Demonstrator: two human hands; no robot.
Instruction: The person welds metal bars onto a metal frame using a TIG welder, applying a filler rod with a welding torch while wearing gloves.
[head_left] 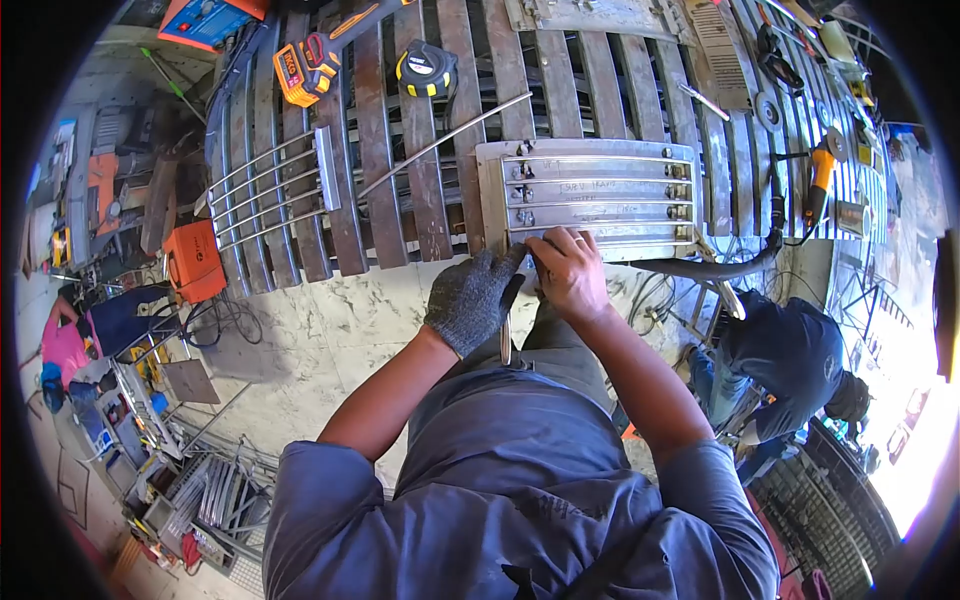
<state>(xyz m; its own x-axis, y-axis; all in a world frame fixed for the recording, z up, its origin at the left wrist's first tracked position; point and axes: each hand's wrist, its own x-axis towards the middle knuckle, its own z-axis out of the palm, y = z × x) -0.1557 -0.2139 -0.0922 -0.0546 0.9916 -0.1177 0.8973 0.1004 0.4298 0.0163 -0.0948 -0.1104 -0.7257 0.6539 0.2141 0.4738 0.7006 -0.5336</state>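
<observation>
My left hand [468, 303], in a grey knit glove, is closed at the near left corner of a metal plate [490, 200]. A short metal rod [506, 343] sticks out below the glove toward my waist. My bare right hand [572, 272], with a ring on one finger, is bent in a pinch beside the glove at the plate's near edge. Its fingertips hide whatever they hold. Several thin parallel rods [600, 202] lie across the plate, between small metal blocks at both ends. Handwritten marks show on the plate between them.
On the slatted metal table [398, 215] lie a rack of rods [265, 190], a loose long rod [445, 142], a tape measure [427, 70], a yellow-orange tool [305, 72] and an angle grinder [822, 175]. A co-worker [785, 360] bends low at right; another person [85, 330] is at left.
</observation>
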